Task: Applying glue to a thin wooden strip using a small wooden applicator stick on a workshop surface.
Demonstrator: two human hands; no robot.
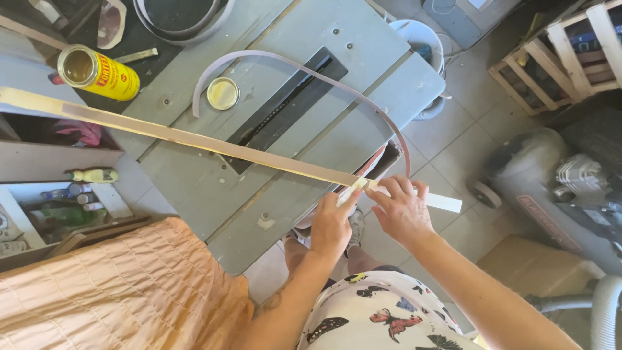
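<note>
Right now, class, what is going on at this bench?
A person stands at a grey saw table, holding one end of a long, thin wooden strip with both hands. The left hand pinches it from below; the right hand grips it from above. A curved grey band arcs over the table, beside an open yellow can and its lid.
</note>
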